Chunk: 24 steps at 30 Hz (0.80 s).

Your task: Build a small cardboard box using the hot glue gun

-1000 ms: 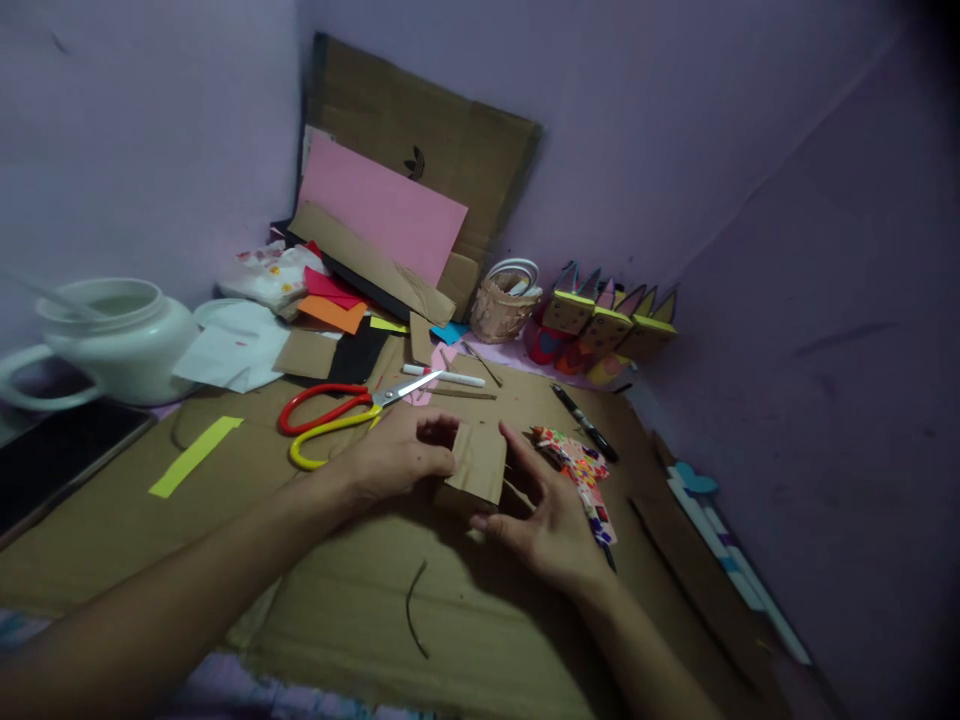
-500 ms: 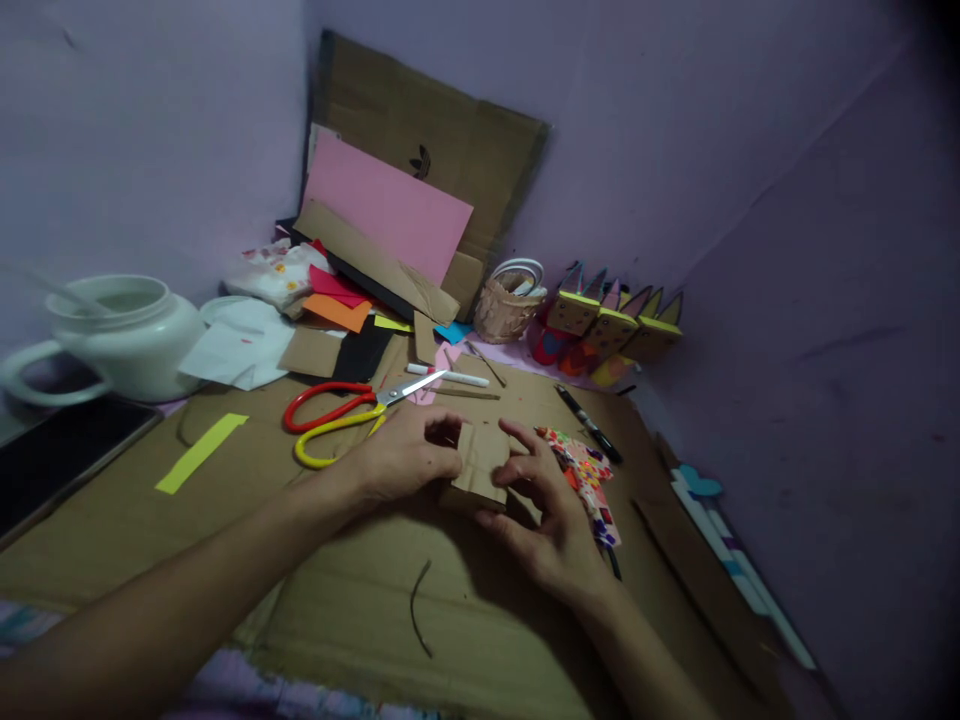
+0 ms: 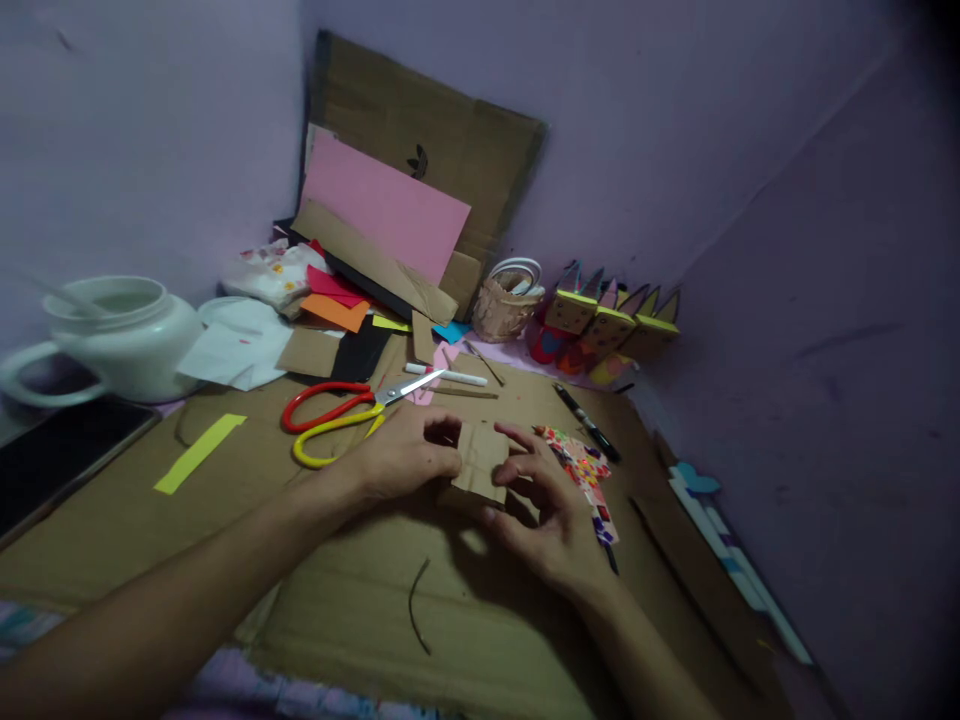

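A small box-like piece of folded cardboard [image 3: 480,458] is held between my hands above the cardboard mat [image 3: 345,600]. My left hand [image 3: 409,452] grips its left side, thumb on the near left edge and fingers curled behind. My right hand [image 3: 546,505] holds the right side with bent fingers, the thumb near the lower front corner. Scissors [image 3: 337,418] with one red and one yellow handle lie open just beyond my left hand. A colorful patterned piece [image 3: 581,462] lies beyond my right hand, partly covered by it.
A white pot [image 3: 124,335] and a dark phone [image 3: 67,465] sit at left. Paper scraps [image 3: 334,310], a small basket [image 3: 506,305] and decorated figures [image 3: 607,325] stand at the back. A yellow strip [image 3: 201,453], white marker [image 3: 446,375] and black marker [image 3: 587,422] lie around.
My right thumb has shifted slightly along the near edge of the cardboard piece. Otherwise the grip looks nearly the same, and the view has moved very slightly.
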Each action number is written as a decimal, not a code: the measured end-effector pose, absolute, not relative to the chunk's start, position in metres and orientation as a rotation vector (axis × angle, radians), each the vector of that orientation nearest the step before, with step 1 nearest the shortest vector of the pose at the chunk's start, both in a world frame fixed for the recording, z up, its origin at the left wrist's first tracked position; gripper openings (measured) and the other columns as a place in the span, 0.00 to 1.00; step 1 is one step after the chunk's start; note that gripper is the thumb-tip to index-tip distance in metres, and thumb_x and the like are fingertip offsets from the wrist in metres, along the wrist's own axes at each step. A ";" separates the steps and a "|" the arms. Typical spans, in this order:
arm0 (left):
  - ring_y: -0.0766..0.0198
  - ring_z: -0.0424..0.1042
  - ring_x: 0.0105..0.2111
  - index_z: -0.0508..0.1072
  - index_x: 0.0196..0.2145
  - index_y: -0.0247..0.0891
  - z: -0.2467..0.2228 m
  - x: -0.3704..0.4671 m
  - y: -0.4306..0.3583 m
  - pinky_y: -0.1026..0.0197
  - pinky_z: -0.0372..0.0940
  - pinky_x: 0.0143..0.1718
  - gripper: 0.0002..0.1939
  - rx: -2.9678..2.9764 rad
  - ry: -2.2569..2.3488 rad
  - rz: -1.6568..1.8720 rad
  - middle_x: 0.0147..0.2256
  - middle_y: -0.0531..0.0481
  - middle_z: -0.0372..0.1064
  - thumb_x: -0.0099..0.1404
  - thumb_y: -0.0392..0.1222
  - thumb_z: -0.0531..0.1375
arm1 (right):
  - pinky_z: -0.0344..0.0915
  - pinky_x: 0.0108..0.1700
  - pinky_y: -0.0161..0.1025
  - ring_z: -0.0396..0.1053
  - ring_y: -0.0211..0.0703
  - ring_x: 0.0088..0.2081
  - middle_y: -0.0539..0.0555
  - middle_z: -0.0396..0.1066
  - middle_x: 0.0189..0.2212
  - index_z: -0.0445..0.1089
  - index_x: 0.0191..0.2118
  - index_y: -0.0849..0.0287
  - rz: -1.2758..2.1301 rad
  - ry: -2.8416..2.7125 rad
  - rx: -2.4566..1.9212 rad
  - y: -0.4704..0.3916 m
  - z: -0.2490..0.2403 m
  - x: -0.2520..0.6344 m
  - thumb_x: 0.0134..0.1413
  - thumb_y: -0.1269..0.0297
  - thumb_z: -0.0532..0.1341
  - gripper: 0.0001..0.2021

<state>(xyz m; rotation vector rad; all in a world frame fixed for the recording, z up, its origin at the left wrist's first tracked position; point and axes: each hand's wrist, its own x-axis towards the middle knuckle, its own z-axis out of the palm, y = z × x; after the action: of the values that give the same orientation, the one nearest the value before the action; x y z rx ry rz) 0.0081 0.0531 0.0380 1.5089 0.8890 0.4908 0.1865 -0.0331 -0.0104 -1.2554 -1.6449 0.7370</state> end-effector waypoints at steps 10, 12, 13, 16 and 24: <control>0.54 0.71 0.40 0.74 0.34 0.34 0.039 0.009 0.053 0.57 0.64 0.41 0.18 1.504 0.875 0.473 0.35 0.47 0.74 0.42 0.34 0.56 | 0.66 0.50 0.50 0.64 0.53 0.54 0.56 0.57 0.58 0.66 0.35 0.52 0.752 -1.637 -1.244 -0.033 -0.012 0.188 0.45 0.73 0.65 0.12; 0.53 0.71 0.41 0.74 0.36 0.33 0.039 0.009 0.053 0.57 0.64 0.41 0.19 1.502 0.874 0.469 0.36 0.47 0.74 0.42 0.34 0.56 | 0.65 0.51 0.50 0.61 0.55 0.57 0.57 0.57 0.58 0.67 0.35 0.52 0.749 -1.639 -1.242 -0.033 -0.011 0.189 0.45 0.72 0.66 0.11; 0.54 0.71 0.41 0.74 0.36 0.33 0.039 0.008 0.053 0.57 0.64 0.41 0.20 1.508 0.873 0.464 0.36 0.47 0.74 0.42 0.34 0.56 | 0.64 0.52 0.50 0.60 0.55 0.58 0.57 0.57 0.58 0.67 0.35 0.52 0.748 -1.639 -1.240 -0.032 -0.011 0.189 0.45 0.72 0.66 0.11; 0.54 0.71 0.41 0.74 0.35 0.34 0.038 0.008 0.054 0.57 0.64 0.42 0.18 1.537 0.860 0.445 0.35 0.48 0.74 0.43 0.34 0.56 | 0.63 0.53 0.51 0.61 0.55 0.58 0.57 0.57 0.58 0.68 0.35 0.52 0.755 -1.637 -1.231 -0.032 -0.011 0.191 0.46 0.70 0.67 0.10; 0.54 0.71 0.40 0.73 0.33 0.35 0.035 0.007 0.056 0.57 0.64 0.41 0.16 1.530 0.866 0.469 0.33 0.49 0.73 0.43 0.33 0.57 | 0.63 0.53 0.52 0.59 0.56 0.59 0.57 0.58 0.57 0.68 0.35 0.52 0.769 -1.645 -1.198 -0.031 -0.012 0.193 0.46 0.69 0.67 0.10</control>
<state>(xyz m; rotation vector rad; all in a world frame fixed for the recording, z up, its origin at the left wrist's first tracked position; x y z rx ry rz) 0.0074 0.0558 0.0353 1.5302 0.8664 0.4694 0.1929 -0.0306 -0.0119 -1.1977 -1.6447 0.7690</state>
